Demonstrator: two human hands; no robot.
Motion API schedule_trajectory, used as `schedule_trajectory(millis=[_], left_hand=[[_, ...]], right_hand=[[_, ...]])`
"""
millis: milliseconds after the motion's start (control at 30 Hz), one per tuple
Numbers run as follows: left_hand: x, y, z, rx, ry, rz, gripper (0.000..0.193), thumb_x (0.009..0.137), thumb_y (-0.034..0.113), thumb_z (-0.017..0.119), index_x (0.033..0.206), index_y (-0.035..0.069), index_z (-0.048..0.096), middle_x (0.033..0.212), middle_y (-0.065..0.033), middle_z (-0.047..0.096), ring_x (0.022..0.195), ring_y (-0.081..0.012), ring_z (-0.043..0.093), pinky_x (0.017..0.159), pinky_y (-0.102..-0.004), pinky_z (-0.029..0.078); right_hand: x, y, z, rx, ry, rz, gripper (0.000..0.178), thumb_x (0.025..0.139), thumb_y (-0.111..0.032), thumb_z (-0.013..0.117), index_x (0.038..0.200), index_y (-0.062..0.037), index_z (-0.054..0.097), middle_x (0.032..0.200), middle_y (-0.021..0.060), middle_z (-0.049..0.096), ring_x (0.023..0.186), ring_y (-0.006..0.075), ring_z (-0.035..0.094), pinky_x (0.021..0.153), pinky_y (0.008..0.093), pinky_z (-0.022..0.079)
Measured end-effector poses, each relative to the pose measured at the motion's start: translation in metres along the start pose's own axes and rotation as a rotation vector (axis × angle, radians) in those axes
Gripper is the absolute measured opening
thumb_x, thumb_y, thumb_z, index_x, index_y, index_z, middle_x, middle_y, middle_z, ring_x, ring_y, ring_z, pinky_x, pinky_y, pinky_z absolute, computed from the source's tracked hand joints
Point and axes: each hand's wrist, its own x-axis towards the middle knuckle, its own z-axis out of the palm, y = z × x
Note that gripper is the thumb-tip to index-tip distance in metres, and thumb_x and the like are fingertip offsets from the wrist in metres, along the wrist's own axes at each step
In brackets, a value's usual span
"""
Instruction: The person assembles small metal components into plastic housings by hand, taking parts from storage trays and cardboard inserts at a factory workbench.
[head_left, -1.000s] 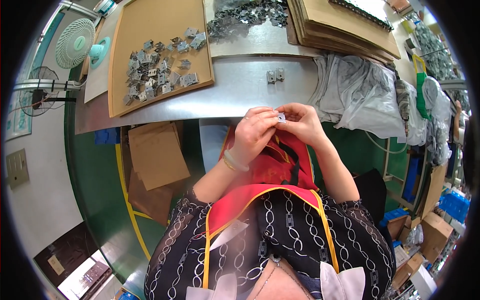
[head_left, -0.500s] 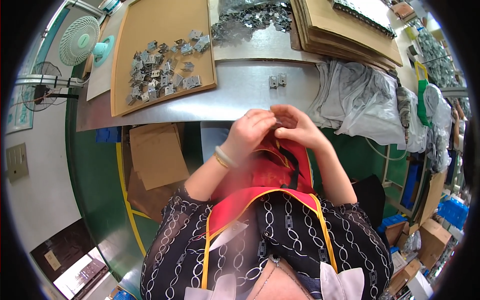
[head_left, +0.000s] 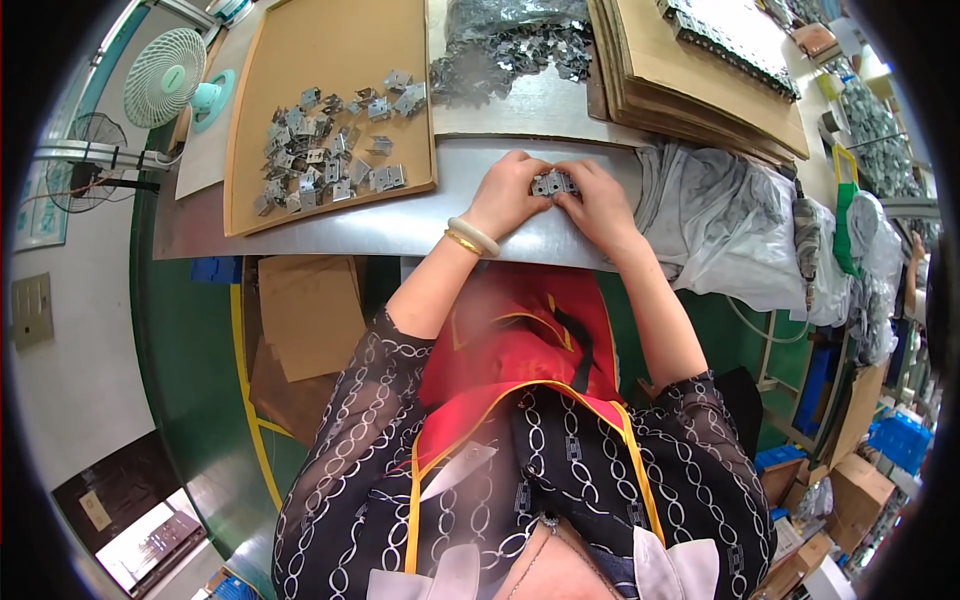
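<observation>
So the metal brackets (head_left: 554,184) are sitting at the near part of the counter (head_left: 400,222), in a short row pinched between both hands. They're small and silvery with holes in them, and the fingers cover the ends of the row, so I can't tell exactly how many are in there. Also can't tell if they're resting flat on the steel or lifted a hair.

The left hand (head_left: 512,190) has its fingers curled in narrow on one end, and the right hand (head_left: 598,203) does the same on the other, thumbs on the near side. Left wrist has a pale bangle (head_left: 473,236) and a gold one (head_left: 462,241) on it.

Off to the left is a shallow cardboard tray (head_left: 335,50) with a loose heap of similar metal parts (head_left: 318,150) in its nearer half. Beyond the hands there's a bigger pile of small metal pieces (head_left: 515,62), and right of that a stack of brown cardboard sheets (head_left: 640,85). Closer in on the right, some crumpled grey cloth (head_left: 690,185) lies just beside the right hand.

Further out, a pale green fan (head_left: 165,78) stands at far left, and the person has a red apron (head_left: 510,350) with yellow trim.
</observation>
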Motion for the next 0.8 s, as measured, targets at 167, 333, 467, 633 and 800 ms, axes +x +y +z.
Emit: schedule_trajectory(millis=[167,333,467,633,800], left_hand=[[0.013,-0.016,0.019,0.007,0.033,0.029,0.047,0.066,0.009,0.088,0.111,0.005,0.073,0.098,-0.0172,0.065,0.088,-0.0339,0.068,0.082,-0.0416,0.057],[0.007,-0.015,0.005,-0.097,-0.077,-0.027,0.064,0.066,0.008,0.087,0.126,0.007,0.066,0.107,-0.017,0.062,0.092,-0.0336,0.067,0.084,-0.0422,0.057],[0.001,-0.001,-0.008,-0.227,-0.112,-0.097,0.08,0.065,0.008,0.087,0.139,0.008,0.057,0.115,-0.0169,0.06,0.097,-0.0323,0.065,0.086,-0.042,0.057],[-0.002,-0.001,-0.007,-0.144,-0.02,-0.079,0.079,0.069,0.01,0.085,0.141,0.006,0.055,0.121,-0.0165,0.06,0.102,-0.0319,0.065,0.089,-0.0407,0.057],[-0.023,0.001,-0.034,-0.167,0.083,-0.16,0.066,0.077,0.01,0.081,0.139,0.004,0.057,0.124,-0.0167,0.062,0.101,-0.0292,0.067,0.086,-0.0379,0.058]], right_hand=[[0.004,0.003,-0.003,-0.017,0.045,-0.011,0.043,0.084,-0.012,0.075,0.125,-0.0041,0.064,0.119,0.0166,0.066,0.107,0.0386,0.065,0.09,0.0437,0.053],[0.016,-0.014,-0.026,0.023,0.04,0.042,0.049,0.082,-0.014,0.078,0.128,-0.0039,0.064,0.118,0.0162,0.067,0.105,0.0328,0.066,0.091,0.0408,0.053],[0.068,-0.009,-0.022,0.13,0.133,0.031,0.042,0.082,-0.017,0.08,0.121,-0.0028,0.07,0.111,0.0158,0.07,0.091,0.0262,0.07,0.083,0.0364,0.056],[0.162,0.015,0.031,-0.068,0.193,-0.093,0.031,0.084,-0.022,0.079,0.112,-0.0085,0.074,0.107,0.0147,0.072,0.089,0.0296,0.071,0.08,0.0401,0.057],[0.183,0.012,0.058,-0.272,0.101,0.04,0.028,0.084,-0.026,0.079,0.108,-0.0118,0.075,0.103,0.0125,0.072,0.091,0.0329,0.07,0.08,0.0431,0.056]])
